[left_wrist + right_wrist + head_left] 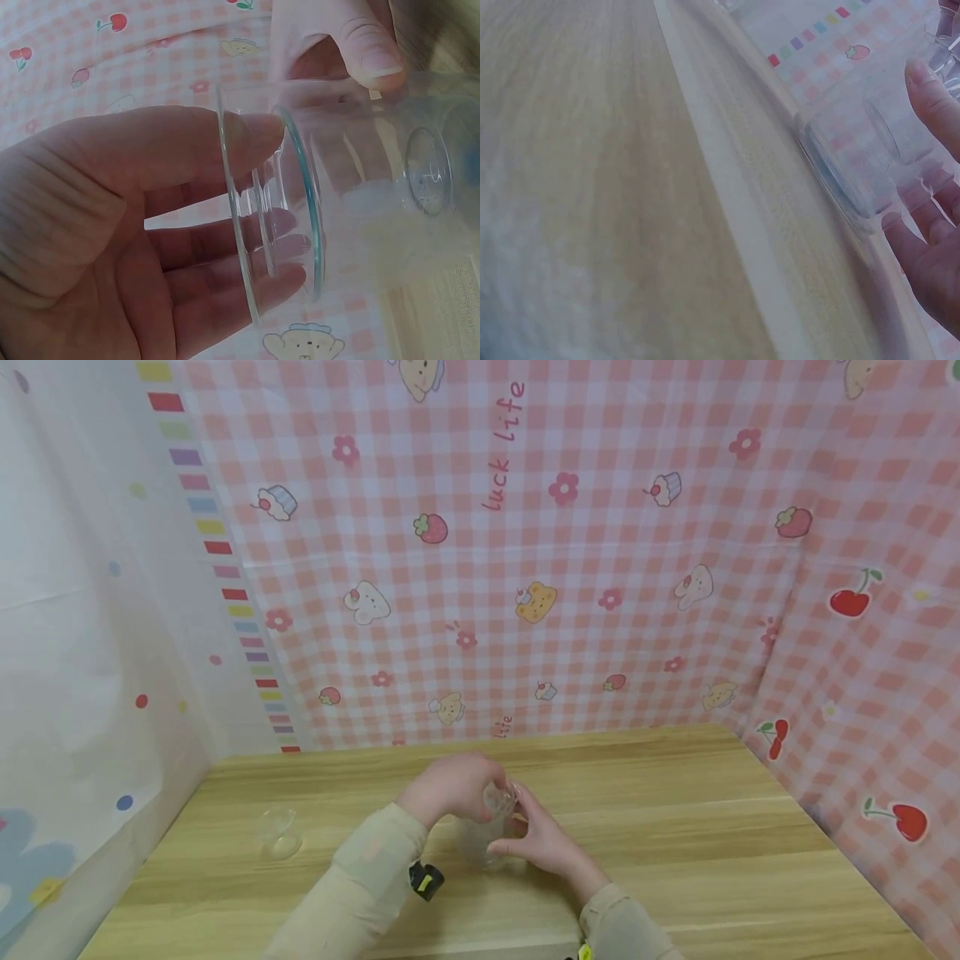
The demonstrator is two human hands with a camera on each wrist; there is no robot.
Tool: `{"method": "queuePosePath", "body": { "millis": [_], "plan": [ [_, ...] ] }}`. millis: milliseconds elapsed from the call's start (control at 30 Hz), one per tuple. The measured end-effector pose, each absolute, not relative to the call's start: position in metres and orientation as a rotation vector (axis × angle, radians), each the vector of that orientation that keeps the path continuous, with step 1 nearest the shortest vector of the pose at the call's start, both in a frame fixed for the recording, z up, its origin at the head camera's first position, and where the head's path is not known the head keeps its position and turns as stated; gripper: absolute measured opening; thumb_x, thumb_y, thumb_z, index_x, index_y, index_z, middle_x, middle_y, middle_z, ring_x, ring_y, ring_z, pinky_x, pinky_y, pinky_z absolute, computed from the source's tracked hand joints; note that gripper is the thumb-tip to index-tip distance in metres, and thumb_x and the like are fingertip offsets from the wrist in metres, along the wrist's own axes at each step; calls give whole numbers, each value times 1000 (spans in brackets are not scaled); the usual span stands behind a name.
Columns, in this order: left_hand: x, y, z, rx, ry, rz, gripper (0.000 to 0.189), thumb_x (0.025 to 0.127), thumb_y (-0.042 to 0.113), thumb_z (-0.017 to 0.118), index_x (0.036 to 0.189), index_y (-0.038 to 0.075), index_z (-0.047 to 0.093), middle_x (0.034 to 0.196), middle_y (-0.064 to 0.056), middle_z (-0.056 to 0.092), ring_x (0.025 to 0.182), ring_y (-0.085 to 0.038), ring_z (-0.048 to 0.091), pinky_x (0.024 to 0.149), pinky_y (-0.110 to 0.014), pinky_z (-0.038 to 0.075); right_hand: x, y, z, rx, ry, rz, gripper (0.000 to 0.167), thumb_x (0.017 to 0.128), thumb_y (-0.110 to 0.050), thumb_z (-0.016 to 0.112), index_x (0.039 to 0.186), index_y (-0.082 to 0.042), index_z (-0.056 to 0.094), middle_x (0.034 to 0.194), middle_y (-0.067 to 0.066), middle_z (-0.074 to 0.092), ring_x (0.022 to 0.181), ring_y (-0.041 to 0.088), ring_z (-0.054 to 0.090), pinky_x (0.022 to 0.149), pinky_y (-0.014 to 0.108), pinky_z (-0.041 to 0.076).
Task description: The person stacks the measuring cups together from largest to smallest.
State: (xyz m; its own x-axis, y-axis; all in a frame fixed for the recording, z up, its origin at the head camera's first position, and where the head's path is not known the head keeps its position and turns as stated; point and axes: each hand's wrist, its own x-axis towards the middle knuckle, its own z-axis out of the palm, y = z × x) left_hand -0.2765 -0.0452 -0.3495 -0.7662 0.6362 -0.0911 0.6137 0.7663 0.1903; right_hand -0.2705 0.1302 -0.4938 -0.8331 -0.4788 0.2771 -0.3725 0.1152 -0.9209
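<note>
A clear see-through jar (478, 843) is held between both hands near the middle of the wooden table. My left hand (459, 787) comes over its upper end; in the left wrist view the thumb and fingers close around the rimmed end, by a teal ring (309, 202) just inside the edge. With the thumb on one side and the fingers on the other, my right hand (546, 839) grips the body. A round raised mark (428, 171) shows on the jar wall. The right wrist view has the jar's wide end (840, 176) turned toward the table.
Another clear rounded piece (281, 835) stands on the left part of the wooden table (675, 827). Pink checked cloth (600, 543) hangs behind and to the right, and pale cloth (67, 568) on the left. A black strap piece (426, 881) sits at the left sleeve.
</note>
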Motion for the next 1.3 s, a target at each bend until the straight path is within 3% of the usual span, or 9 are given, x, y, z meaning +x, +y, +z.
{"method": "queuePosePath", "body": {
  "millis": [867, 1300],
  "plan": [
    [-276, -47, -348, 1025, 2804, 295, 36, 73, 9, 82, 108, 12, 75, 107, -1, 72, 100, -19, 64, 87, -37, 53, -271, 130, -493, -850, 2281, -1829, 95, 81, -8, 81, 156, -9, 22, 154, 15, 34, 136, 35, 40, 109, 39, 39],
    [-274, -48, -350, 1050, 2826, 291, 37, 73, 10, 84, 109, 11, 75, 108, -2, 71, 99, -20, 64, 88, -37, 53, -272, 130, -494, -844, 2312, -1819, 92, 82, -9, 81, 155, -8, 24, 154, 16, 33, 136, 37, 39, 110, 46, 37]
  ]
}}
